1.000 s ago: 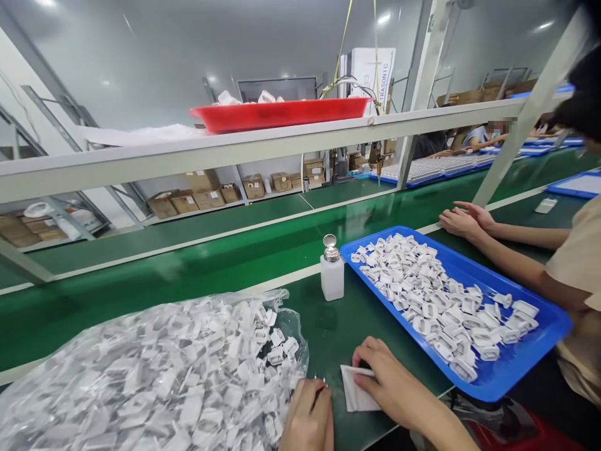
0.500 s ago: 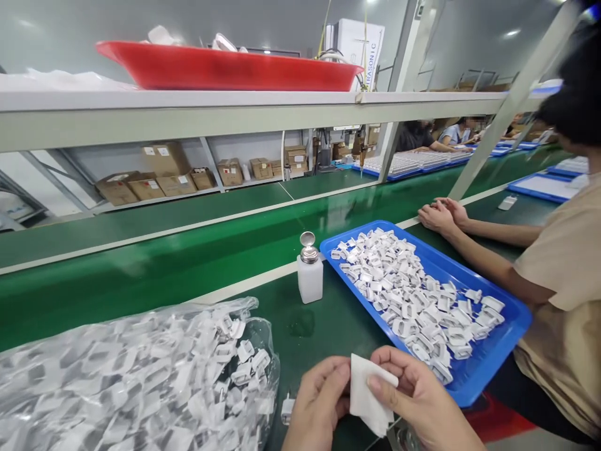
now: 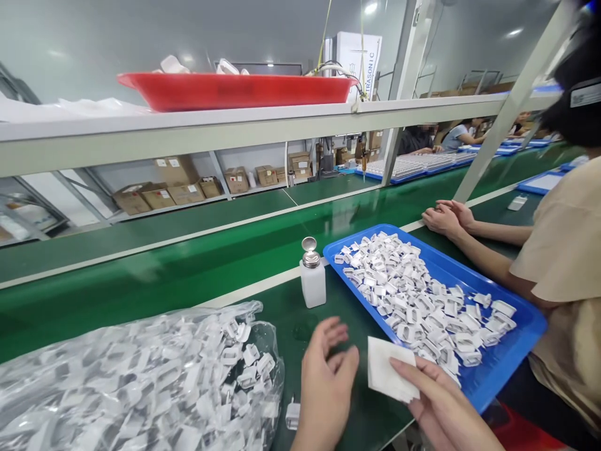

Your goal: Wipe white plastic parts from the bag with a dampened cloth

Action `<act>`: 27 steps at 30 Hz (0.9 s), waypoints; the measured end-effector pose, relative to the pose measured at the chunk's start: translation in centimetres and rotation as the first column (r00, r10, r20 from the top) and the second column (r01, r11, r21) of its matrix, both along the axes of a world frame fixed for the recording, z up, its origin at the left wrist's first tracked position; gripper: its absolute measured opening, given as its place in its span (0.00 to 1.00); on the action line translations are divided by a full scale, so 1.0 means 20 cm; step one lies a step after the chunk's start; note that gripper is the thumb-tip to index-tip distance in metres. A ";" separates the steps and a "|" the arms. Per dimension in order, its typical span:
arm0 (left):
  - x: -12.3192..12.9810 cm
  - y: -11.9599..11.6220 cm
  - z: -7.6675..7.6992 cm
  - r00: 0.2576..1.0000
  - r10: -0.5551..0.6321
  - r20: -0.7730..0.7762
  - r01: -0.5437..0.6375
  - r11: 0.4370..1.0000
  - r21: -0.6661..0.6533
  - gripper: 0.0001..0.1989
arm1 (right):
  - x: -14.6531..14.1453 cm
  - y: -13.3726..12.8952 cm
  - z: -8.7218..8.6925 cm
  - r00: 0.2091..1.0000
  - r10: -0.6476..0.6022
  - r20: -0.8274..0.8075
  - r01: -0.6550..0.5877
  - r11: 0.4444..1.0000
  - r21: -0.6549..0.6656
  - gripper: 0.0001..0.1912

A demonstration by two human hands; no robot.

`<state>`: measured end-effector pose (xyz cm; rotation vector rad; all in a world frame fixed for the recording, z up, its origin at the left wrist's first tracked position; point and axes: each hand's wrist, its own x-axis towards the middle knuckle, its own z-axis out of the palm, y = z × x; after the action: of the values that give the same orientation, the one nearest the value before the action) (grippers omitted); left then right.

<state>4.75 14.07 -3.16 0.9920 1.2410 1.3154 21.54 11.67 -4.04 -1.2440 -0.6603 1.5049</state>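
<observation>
My right hand (image 3: 441, 407) holds a small white folded cloth (image 3: 389, 377) between thumb and fingers, just in front of the blue tray (image 3: 511, 369) full of small white plastic parts. My left hand (image 3: 325, 388) hovers open beside it, fingers spread, holding nothing. A single white plug part (image 3: 293, 414) lies on the green table below the left hand. A clear plastic bag (image 3: 136, 382) heaped with the same white parts lies to the left. A white pump bottle with a metal cap (image 3: 312, 279) stands beyond the hands.
A co-worker in a beige shirt (image 3: 563, 263) sits at the right, hands (image 3: 446, 218) resting on the table behind the tray. A green conveyor belt (image 3: 164, 269) runs across. A red tray (image 3: 235, 88) sits on the overhead shelf. Cardboard boxes (image 3: 164, 188) line the far shelf.
The right hand picked the cloth up off the table; both hands then held it. Now the left hand has let go and opened, and the right hand holds the cloth alone.
</observation>
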 end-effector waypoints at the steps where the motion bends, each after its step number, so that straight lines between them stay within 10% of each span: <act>1: 0.00 0.05 0.00 0.988 0.127 -0.085 -0.125 0.992 0.032 0.23 | 0.01 0.02 0.01 1.000 0.003 -0.008 -0.003 1.000 -0.018 0.22; 5: 0.02 0.32 0.02 0.746 0.513 -0.424 -0.469 0.857 0.212 0.33 | 0.02 0.12 0.07 0.992 0.056 0.117 -0.061 0.998 0.034 0.26; 13: 0.05 0.58 0.04 0.607 0.576 -0.548 -0.384 0.815 0.433 0.28 | -0.06 0.33 0.19 0.995 -0.063 0.076 0.042 0.966 0.256 0.21; 27: 0.02 0.45 0.37 0.096 0.648 -0.756 0.460 0.644 0.611 0.29 | -0.14 0.38 0.34 0.911 -0.211 -0.355 0.317 0.909 0.273 0.12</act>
<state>5.16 23.01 4.15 2.9656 1.7389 1.1729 18.74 19.24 2.82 -0.7789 -0.4747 1.2669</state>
